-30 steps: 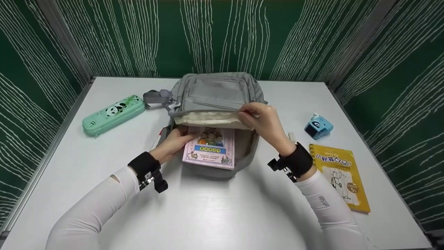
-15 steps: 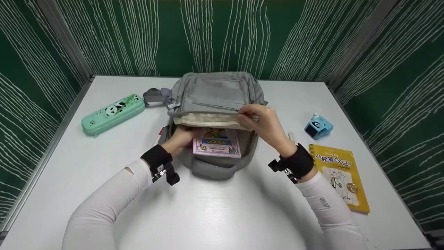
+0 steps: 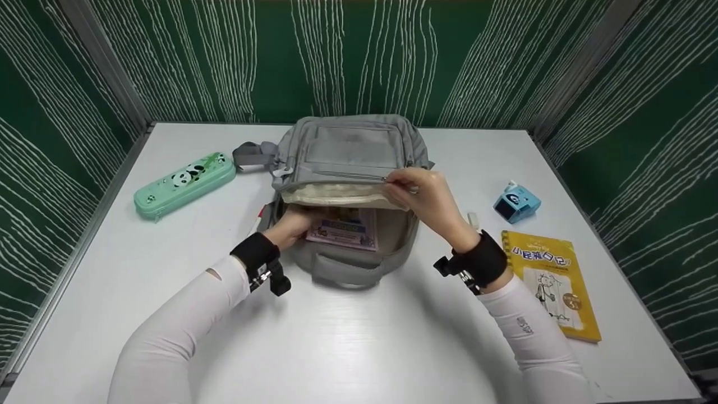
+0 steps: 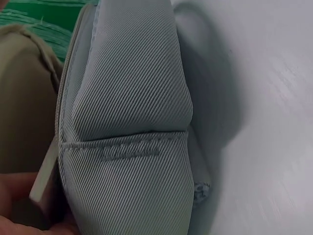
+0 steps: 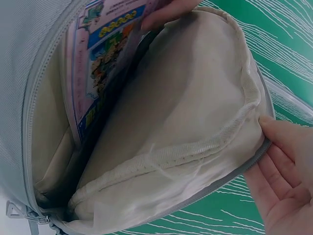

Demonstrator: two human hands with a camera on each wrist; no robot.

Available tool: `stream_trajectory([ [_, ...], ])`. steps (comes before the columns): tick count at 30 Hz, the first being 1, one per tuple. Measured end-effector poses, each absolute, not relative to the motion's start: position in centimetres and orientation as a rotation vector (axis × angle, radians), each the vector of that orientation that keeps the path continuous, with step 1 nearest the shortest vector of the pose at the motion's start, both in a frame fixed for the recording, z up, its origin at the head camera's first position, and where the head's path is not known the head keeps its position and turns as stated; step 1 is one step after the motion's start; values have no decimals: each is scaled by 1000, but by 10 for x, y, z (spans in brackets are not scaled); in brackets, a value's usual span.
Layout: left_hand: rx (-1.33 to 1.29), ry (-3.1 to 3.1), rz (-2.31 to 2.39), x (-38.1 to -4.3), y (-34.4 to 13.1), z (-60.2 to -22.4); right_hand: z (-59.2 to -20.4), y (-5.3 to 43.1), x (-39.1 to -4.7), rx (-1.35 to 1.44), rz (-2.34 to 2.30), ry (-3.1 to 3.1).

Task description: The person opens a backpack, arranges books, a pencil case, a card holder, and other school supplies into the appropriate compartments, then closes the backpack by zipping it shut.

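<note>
A grey backpack point(image 3: 353, 146) lies on the table with its main compartment unzipped and cream lining showing. Inside the opening is a pink comic-style book point(image 3: 345, 233) with a blue title band. My left hand point(image 3: 291, 224) reaches into the bag and grips the book by its left edge; part of the fingers is hidden by the flap. In the right wrist view the book point(image 5: 105, 58) stands mostly within the compartment. My right hand point(image 3: 423, 191) pinches the edge of the flap and holds it up, thumb on the lining side point(image 5: 288, 171).
A mint pencil case point(image 3: 185, 184) with pandas lies to the left. On the right are a small blue panda-printed object point(image 3: 516, 203) and a yellow book point(image 3: 552, 286), partly under the right forearm. A small white item point(image 3: 473, 220) lies near the right wrist.
My left hand has moved right and deeper into the backpack, and the pink book has slid farther in beneath the flap. My right hand keeps its hold on the flap.
</note>
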State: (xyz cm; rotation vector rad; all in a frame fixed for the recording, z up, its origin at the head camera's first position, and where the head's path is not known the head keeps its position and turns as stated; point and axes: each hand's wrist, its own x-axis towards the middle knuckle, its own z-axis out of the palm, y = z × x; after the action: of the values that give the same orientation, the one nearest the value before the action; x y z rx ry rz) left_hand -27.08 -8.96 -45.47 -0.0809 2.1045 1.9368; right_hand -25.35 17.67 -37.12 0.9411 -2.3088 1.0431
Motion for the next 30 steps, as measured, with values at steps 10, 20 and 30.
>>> stream_trajectory([
  [10,277,2459,1430,-238,-109,-440,-371,177,-254,941,1047,-2319],
  [20,537,2834,1205,-238,-97,-458,-373,179,-251,946,1057,-2319],
  [30,760,3214,797,-245,-84,-473,-375,179,-250,980,1104,-2302],
])
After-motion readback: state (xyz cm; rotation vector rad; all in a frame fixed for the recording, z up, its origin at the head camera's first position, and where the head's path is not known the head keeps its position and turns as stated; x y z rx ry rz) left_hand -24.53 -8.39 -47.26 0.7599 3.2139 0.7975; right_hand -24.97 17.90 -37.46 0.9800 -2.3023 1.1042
